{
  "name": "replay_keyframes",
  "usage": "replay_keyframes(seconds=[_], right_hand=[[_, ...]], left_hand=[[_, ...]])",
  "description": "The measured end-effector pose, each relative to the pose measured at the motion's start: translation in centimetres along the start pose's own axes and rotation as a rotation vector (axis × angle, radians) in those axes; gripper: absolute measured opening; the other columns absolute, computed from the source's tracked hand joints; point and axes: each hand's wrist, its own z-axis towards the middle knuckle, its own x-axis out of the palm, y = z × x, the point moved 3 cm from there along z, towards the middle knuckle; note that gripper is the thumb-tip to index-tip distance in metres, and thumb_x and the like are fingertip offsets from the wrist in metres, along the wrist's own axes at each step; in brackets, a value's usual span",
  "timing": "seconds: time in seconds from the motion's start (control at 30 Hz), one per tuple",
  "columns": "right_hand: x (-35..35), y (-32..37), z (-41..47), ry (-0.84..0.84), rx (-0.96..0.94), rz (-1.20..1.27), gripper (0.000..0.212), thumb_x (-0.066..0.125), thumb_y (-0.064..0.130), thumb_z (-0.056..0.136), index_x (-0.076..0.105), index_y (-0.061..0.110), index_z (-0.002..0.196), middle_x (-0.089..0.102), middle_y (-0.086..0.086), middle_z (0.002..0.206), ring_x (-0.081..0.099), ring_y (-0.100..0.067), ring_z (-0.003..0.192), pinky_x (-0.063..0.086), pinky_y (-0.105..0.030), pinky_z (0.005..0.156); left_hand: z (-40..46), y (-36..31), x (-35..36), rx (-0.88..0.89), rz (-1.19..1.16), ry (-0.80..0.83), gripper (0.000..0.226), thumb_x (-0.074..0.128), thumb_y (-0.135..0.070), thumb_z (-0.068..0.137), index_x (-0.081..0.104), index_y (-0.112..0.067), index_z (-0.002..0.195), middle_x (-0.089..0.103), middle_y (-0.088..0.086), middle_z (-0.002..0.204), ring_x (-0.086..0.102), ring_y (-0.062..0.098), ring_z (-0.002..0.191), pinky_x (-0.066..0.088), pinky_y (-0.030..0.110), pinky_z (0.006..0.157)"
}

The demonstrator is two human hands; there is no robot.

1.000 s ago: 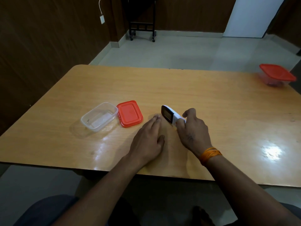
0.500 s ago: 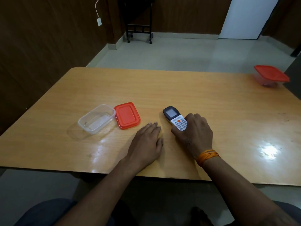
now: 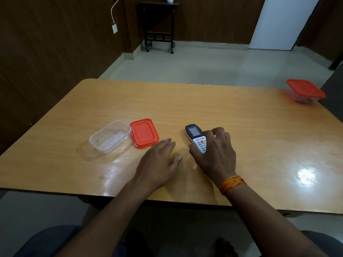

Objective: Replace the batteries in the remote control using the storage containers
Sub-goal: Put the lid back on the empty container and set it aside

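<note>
Flipped screen-up since earlier, remote (image 3: pixel 196 138) in curled right hand (image 3: pixel 215 154); left hand (image 3: pixel 157 162) flat on glossy table (image 3: pixel 222 112).

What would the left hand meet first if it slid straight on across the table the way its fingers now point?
Probably the red lid: the left hand lies flat with its fingertips just short of the lid's near corner. It may only clip that corner, as the exact line is hard to judge.

Right hand (image 3: pixel 216 154) around remote (image 3: pixel 196 136) on table (image 3: pixel 241 127)
</note>
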Motion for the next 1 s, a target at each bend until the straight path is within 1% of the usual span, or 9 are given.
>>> replay_keyframes(seconds=[0.1,0.2,0.3,0.5,0.57,0.67,0.77,0.87,1.0], right_hand=[[-0.1,1.8,-0.8,-0.018,-0.045,0.15,0.044,0.069,0.049,0.089,0.066,0.013,0.114,0.059,-0.007,0.113,0.056,-0.025,0.101,0.041,-0.029,0.065],[1.1,4.0,-1.6,0.037,-0.114,0.235,0.04,0.071,0.046,0.092,0.068,0.015,0.116,0.063,-0.004,0.111,0.062,-0.023,0.1,0.05,-0.032,0.074],[3.3,6.1,-1.2,0.142,-0.1,0.274,0.043,0.069,0.049,0.093,0.066,0.018,0.122,0.066,-0.001,0.112,0.064,-0.021,0.103,0.054,-0.037,0.082],[5.9,10.5,2.6,0.251,0.044,0.245,0.05,0.061,0.054,0.098,0.064,0.016,0.13,0.067,-0.005,0.121,0.065,-0.025,0.108,0.057,-0.041,0.086],[6.5,11.3,3.9,0.295,0.075,0.227,0.047,0.061,0.054,0.097,0.071,0.014,0.119,0.068,-0.009,0.119,0.066,-0.028,0.104,0.057,-0.04,0.084],[7.0,11.5,5.0,0.318,0.162,0.3,0.041,0.066,0.051,0.093,0.079,0.012,0.095,0.076,-0.009,0.1,0.068,-0.027,0.087,0.057,-0.035,0.073],[6.9,11.1,4.8,0.297,0.233,0.358,0.037,0.07,0.047,0.093,0.079,0.012,0.1,0.077,-0.006,0.095,0.066,-0.024,0.084,0.049,-0.031,0.069],[7.2,10.7,4.6,0.29,0.32,0.443,0.029,0.073,0.042,0.088,0.075,0.015,0.1,0.074,-0.002,0.093,0.065,-0.019,0.084,0.049,-0.031,0.07],[6.4,10.1,3.9,0.312,0.453,0.755,0.035,0.081,0.033,0.083,0.076,0.023,0.117,0.076,-0.001,0.099,0.072,-0.019,0.091,0.061,-0.045,0.087]], left_hand=[[-0.4,0.8,-1.7,-0.094,-0.02,-0.051,0.06,0.057,-0.047,0.102,0.046,-0.022,0.155,0.046,-0.003,0.162,0.043,0.018,0.148,0.038,0.034,0.116],[-0.5,2.4,-2.7,-0.189,-0.059,-0.099,0.054,0.061,-0.043,0.1,0.055,-0.021,0.148,0.059,0.0,0.149,0.054,0.021,0.134,0.046,0.035,0.105],[-0.3,3.6,-3.0,-0.268,-0.002,-0.119,0.051,0.062,-0.043,0.097,0.057,-0.019,0.142,0.058,0.004,0.142,0.053,0.025,0.128,0.051,0.039,0.1],[0.2,4.0,-2.8,-0.387,0.009,-0.034,0.06,0.052,-0.037,0.1,0.04,-0.01,0.152,0.034,0.019,0.164,0.035,0.036,0.149,0.038,0.047,0.117],[0.7,4.8,-2.4,-0.411,-0.046,0.012,0.052,0.053,-0.036,0.099,0.047,-0.009,0.143,0.043,0.021,0.156,0.043,0.037,0.141,0.041,0.048,0.114],[1.2,5.2,-2.0,-0.396,-0.095,0.023,0.038,0.057,-0.035,0.095,0.056,-0.011,0.124,0.056,0.018,0.134,0.056,0.037,0.12,0.051,0.049,0.1],[1.4,5.3,-2.3,-0.368,-0.122,-0.034,0.028,0.056,-0.03,0.095,0.061,-0.011,0.115,0.063,0.014,0.118,0.062,0.035,0.108,0.053,0.044,0.089],[1.3,4.8,-3.2,-0.347,-0.135,-0.073,0.033,0.054,-0.023,0.1,0.063,-0.008,0.128,0.066,0.016,0.125,0.061,0.036,0.116,0.046,0.038,0.088],[1.7,5.5,-4.2,-0.379,-0.296,-0.097,0.048,0.059,-0.029,0.1,0.058,-0.012,0.144,0.067,0.013,0.139,0.062,0.032,0.129,0.05,0.038,0.105]])
